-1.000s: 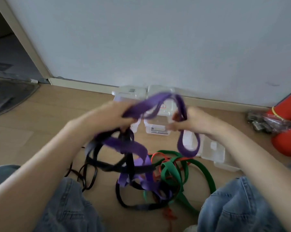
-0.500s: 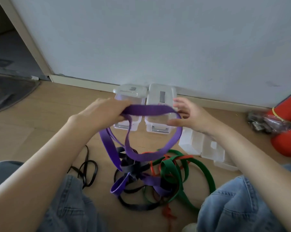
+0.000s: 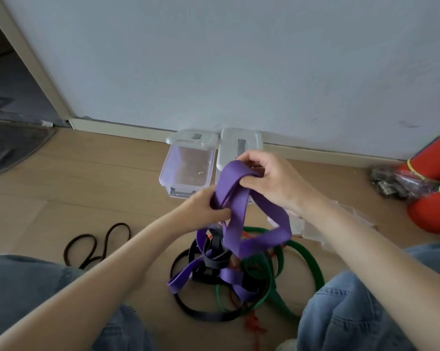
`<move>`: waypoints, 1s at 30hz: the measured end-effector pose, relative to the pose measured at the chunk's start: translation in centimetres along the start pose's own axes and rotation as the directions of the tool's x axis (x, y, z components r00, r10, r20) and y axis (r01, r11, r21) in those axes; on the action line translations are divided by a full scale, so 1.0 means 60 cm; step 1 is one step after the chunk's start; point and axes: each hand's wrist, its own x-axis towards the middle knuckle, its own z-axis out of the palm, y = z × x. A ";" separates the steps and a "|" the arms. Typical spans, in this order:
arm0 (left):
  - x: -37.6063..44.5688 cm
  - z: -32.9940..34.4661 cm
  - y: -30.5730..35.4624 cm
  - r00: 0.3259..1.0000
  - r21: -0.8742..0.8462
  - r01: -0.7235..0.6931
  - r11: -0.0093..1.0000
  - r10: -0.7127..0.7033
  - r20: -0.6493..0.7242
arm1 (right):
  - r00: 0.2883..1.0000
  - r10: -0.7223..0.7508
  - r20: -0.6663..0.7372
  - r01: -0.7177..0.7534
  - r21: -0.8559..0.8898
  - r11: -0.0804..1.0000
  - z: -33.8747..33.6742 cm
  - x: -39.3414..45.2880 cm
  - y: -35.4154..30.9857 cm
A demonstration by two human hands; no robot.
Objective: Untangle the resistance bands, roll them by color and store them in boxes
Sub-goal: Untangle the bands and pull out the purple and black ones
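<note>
Purple band point(image 3: 235, 196) hangs roughly vertical btwn both hands: right hand point(image 3: 267, 181) pinches its top fold at 1 o'clock, left hand point(image 3: 203, 207) grips it lower, at 11. Its tail runs to 6 o'clock into the knot of black, green & red bands point(image 3: 213, 262) on the floor; open box point(image 3: 188, 171) waits at 12, nearer the left hand.

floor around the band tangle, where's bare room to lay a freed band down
Bare floor lies between the thin dark band and the left clear box. It is crowded at the tangle between the knees, and right of it by the white lids.

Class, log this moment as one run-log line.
stage: untangling | left hand: grips purple band | right hand: pinches its top | boxes: no bands
</note>
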 end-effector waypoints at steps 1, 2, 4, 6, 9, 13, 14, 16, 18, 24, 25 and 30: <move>0.000 0.005 -0.009 0.998 -0.078 0.055 0.995 -0.053 0.036 | 1.000 0.008 -0.017 -0.007 0.022 1.000 -0.004 -0.001 0.000; -0.002 0.005 -0.016 0.995 -0.110 0.092 0.990 -0.086 0.059 | 0.998 0.023 -0.059 -0.020 0.062 0.998 -0.009 -0.001 0.000; 0.001 -0.008 -0.017 0.991 -0.094 0.116 0.989 -0.109 0.076 | 0.986 0.059 -0.156 -0.033 0.161 0.986 -0.024 0.001 -0.002; 0.004 -0.042 0.010 0.995 0.054 0.061 0.997 -0.064 0.072 | 0.964 0.076 -0.257 -0.011 0.245 0.969 -0.041 0.007 -0.005; -0.007 -0.129 0.093 0.976 0.027 -0.164 0.986 0.166 -0.141 | 0.940 0.037 -0.338 0.034 0.202 0.979 -0.075 0.009 -0.011; -0.025 -0.180 0.139 0.944 0.101 -0.247 0.964 0.263 -0.201 | 0.966 0.177 0.190 -0.147 -0.161 0.976 -0.066 -0.004 0.003; -0.024 -0.165 0.127 0.978 0.263 -0.156 0.952 0.187 -0.095 | 0.944 0.232 0.233 -0.202 -0.144 0.969 -0.059 -0.005 0.006; -0.020 -0.125 0.105 0.991 0.446 -0.124 0.887 0.088 0.101 | 0.949 0.227 0.217 -0.243 0.052 0.969 -0.053 0.000 0.008; -0.014 -0.093 0.099 0.970 0.399 -0.198 0.895 0.122 0.208 | 0.941 0.117 0.318 -0.143 0.058 0.988 -0.040 -0.001 0.008; 0.004 -0.084 0.080 0.975 0.249 -0.216 0.944 0.224 -0.003 | 0.984 0.044 0.173 -0.042 -0.018 0.999 0.014 -0.002 -0.002; 0.005 -0.079 0.067 0.976 0.195 -0.196 0.961 0.210 -0.054 | 0.992 0.010 0.122 -0.015 0.038 0.999 0.005 0.001 -0.008; -0.007 -0.023 -0.006 0.996 0.107 -0.058 0.993 0.050 0.076 | 0.991 -0.130 0.039 0.084 0.581 0.810 -0.029 -0.004 -0.037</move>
